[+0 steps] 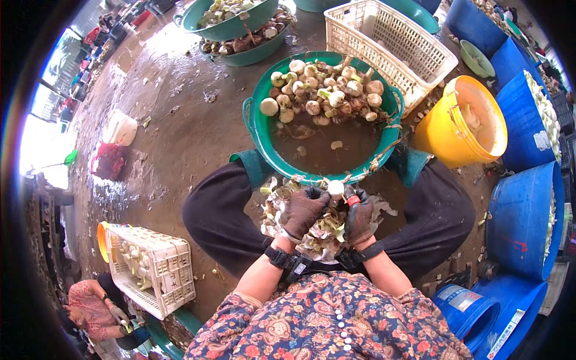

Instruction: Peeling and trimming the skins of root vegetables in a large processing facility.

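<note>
My gloved left hand (305,211) is closed on a peeled white bulb (335,189), which looks like garlic, above the near rim of a green basin (259,147). My gloved right hand (359,219) grips a small red tool (353,200), probably a knife, beside the bulb; its tip is hidden. The basin holds many unpeeled bulbs (321,90) in its far half and murky water nearer me. Loose pale skins and leaves (276,201) lie heaped between my legs, below both hands.
Beyond stand a white crate (390,45) and stacked basins (243,57). At right are a yellow bucket (432,129) and blue tubs (510,222). At lower left, a crate of white bulbs (183,270) sits near a co-worker (87,303). A red bag (107,162) lies on the wet floor.
</note>
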The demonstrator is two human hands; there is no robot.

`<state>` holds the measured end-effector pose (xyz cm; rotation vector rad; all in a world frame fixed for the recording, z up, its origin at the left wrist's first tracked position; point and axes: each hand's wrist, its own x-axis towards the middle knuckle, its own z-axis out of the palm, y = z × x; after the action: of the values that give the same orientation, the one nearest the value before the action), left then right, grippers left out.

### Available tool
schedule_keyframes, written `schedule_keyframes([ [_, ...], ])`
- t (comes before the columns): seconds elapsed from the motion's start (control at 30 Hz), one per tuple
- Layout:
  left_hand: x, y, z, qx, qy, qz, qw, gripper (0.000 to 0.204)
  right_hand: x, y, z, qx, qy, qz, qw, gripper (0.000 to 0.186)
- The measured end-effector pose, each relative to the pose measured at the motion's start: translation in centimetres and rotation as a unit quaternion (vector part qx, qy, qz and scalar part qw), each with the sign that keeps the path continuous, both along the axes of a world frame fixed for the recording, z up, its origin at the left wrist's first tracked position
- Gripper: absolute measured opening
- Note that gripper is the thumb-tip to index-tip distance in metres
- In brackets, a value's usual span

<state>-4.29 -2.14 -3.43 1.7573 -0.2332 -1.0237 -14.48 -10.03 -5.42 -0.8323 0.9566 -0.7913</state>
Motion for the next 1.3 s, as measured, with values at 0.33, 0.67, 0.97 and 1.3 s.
schedule_keyframes([
  [0.33,3.2,1.8,-3.0,0.295,-0.317,-0.206,0.878,0.032,-1.7,-2.0,0.3,0.425,-0.295,0.087,0.851,0.023],
  [0.67,9.9,-10.3,-3.4,0.039,-0.473,-0.055,0.879,0.068,-1.1,-13.5,10.5,0.196,-0.35,0.067,0.913,0.023],
  [0.97,19.5,-25.6,-10.0,0.186,-0.229,-0.044,0.955,0.068,-1.9,-7.3,-3.5,0.037,-0.077,0.379,0.922,0.026],
  [1.3,5.6,-9.8,-2.5,-0.098,-0.333,-0.267,0.899,0.05,-1.1,-7.5,-3.3,-0.114,0.149,0.266,0.946,0.022],
])
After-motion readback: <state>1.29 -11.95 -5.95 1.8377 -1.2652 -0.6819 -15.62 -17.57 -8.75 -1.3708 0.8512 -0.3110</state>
